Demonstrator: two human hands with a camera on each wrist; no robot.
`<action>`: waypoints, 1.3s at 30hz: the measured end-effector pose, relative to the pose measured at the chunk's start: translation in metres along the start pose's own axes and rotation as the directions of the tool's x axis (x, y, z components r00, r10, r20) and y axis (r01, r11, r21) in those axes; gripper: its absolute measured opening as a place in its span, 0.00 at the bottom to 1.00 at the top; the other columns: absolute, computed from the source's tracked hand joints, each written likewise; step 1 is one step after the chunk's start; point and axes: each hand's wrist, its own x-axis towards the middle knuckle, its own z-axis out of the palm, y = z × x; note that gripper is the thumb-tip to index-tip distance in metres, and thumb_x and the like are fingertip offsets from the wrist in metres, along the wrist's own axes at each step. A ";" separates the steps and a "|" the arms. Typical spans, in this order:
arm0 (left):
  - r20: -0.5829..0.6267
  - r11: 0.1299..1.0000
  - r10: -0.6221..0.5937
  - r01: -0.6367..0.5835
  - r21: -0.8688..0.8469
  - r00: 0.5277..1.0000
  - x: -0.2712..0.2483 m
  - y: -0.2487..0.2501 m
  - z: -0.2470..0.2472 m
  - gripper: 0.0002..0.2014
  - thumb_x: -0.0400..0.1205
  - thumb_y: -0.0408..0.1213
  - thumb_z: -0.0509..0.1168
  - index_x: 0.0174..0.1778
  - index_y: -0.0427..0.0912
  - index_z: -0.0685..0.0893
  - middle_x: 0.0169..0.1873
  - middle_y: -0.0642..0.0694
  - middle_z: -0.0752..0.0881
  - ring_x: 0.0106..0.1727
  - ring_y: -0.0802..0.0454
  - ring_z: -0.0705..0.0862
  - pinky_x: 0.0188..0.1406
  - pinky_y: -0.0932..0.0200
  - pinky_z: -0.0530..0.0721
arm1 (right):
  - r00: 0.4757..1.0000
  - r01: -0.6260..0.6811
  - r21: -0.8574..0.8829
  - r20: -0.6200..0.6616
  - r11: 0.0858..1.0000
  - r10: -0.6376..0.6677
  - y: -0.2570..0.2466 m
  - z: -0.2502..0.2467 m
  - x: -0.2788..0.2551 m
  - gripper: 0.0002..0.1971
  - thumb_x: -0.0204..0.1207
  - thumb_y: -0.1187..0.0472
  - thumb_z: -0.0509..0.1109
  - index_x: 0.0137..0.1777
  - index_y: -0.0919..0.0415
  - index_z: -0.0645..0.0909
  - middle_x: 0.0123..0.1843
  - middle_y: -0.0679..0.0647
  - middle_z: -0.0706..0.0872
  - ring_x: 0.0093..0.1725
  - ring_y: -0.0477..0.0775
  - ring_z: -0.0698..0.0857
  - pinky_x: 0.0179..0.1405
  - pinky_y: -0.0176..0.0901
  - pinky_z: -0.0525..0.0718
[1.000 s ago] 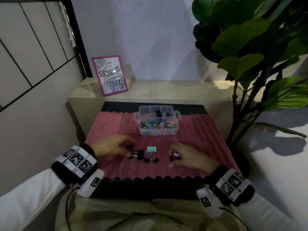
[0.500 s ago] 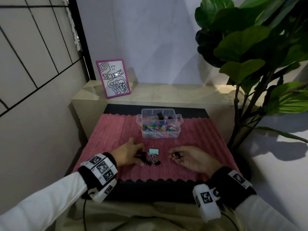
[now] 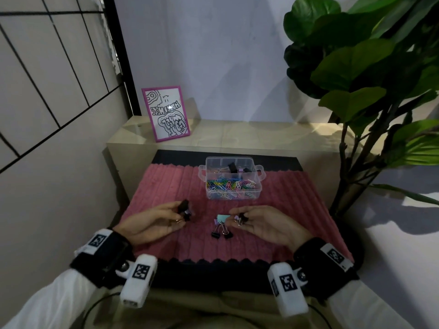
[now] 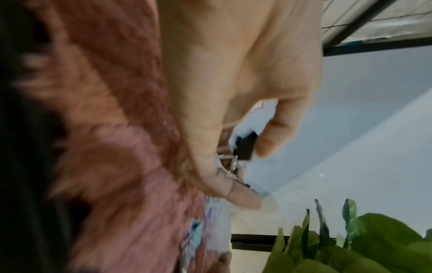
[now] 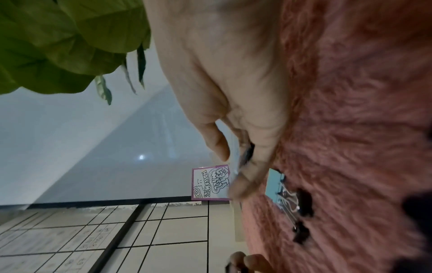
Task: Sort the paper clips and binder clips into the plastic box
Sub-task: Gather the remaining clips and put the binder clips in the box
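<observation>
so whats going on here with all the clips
A person is sorting clips into the clear plastic box at the far side of the pink mat. Coloured paper clips fill its near compartment, with a few binder clips behind. The left hand holds black binder clips, the right hand pinches another small one, and a few clips lie on the mat between the hands.

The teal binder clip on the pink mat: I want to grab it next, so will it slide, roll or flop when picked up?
The teal binder clip looks rigid, so probably no flopping. Its flat faces and wire handles make rolling unlikely. The fuzzy pink mat should resist sliding, though the black clips touching its handles may get dragged along.
</observation>
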 end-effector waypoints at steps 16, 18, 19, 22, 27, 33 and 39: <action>-0.206 0.819 0.046 -0.155 -0.553 0.977 -0.004 -0.009 0.056 0.13 0.78 0.34 0.61 0.45 0.24 0.81 0.43 0.34 0.84 0.42 0.44 0.86 0.38 0.55 0.91 | 0.976 0.093 -0.177 -0.181 0.980 -0.125 -0.114 0.003 0.078 0.07 0.79 0.76 0.53 0.45 0.70 0.72 0.45 0.63 0.75 0.44 0.55 0.78 0.34 0.40 0.89; -0.170 0.833 0.067 -0.149 -0.533 0.983 -0.010 -0.008 0.059 0.17 0.78 0.34 0.60 0.46 0.20 0.84 0.48 0.29 0.86 0.47 0.38 0.88 0.48 0.49 0.88 | 0.950 0.091 -0.292 -0.261 0.952 -0.171 -0.127 0.003 0.097 0.11 0.79 0.80 0.49 0.48 0.76 0.73 0.53 0.68 0.74 0.49 0.59 0.79 0.31 0.38 0.88; -0.142 0.846 0.072 -0.136 -0.516 0.987 -0.014 -0.008 0.059 0.19 0.78 0.35 0.59 0.47 0.20 0.85 0.51 0.27 0.86 0.49 0.37 0.88 0.52 0.48 0.86 | 0.932 0.093 -0.366 -0.295 0.926 -0.210 -0.129 0.004 0.106 0.11 0.78 0.81 0.49 0.50 0.78 0.74 0.53 0.69 0.74 0.47 0.59 0.80 0.29 0.36 0.87; -0.091 0.871 0.072 -0.107 -0.480 0.993 -0.021 -0.009 0.056 0.24 0.78 0.40 0.58 0.59 0.21 0.79 0.61 0.25 0.81 0.59 0.35 0.84 0.60 0.48 0.82 | 0.888 0.024 -0.610 -0.350 0.792 -0.297 -0.134 0.006 0.122 0.14 0.79 0.75 0.57 0.61 0.82 0.74 0.41 0.63 0.80 0.45 0.63 0.84 0.35 0.36 0.84; 0.003 0.799 0.072 -0.056 -0.598 0.997 -0.024 -0.008 0.053 0.34 0.70 0.34 0.74 0.65 0.16 0.70 0.66 0.20 0.73 0.66 0.31 0.79 0.58 0.46 0.84 | 0.901 -0.161 -0.968 -0.224 0.193 -0.372 -0.124 0.024 0.106 0.14 0.79 0.68 0.60 0.59 0.75 0.79 0.60 0.67 0.84 0.56 0.62 0.82 0.46 0.44 0.77; 0.025 0.804 0.076 -0.046 -0.593 0.997 -0.020 -0.009 0.058 0.31 0.70 0.31 0.73 0.64 0.16 0.71 0.66 0.19 0.73 0.66 0.31 0.78 0.59 0.47 0.84 | 0.875 0.259 -0.956 0.170 0.141 -0.453 -0.082 0.064 0.044 0.07 0.78 0.63 0.67 0.53 0.60 0.83 0.52 0.56 0.87 0.49 0.50 0.86 0.52 0.40 0.83; -0.096 0.903 0.049 -0.086 -0.421 0.994 0.003 -0.017 0.078 0.20 0.80 0.40 0.58 0.47 0.25 0.87 0.50 0.31 0.88 0.45 0.43 0.90 0.52 0.50 0.87 | 0.921 0.249 -0.968 0.239 -0.008 -0.309 -0.019 0.087 0.000 0.14 0.65 0.47 0.77 0.43 0.56 0.85 0.40 0.47 0.85 0.42 0.45 0.83 0.42 0.40 0.79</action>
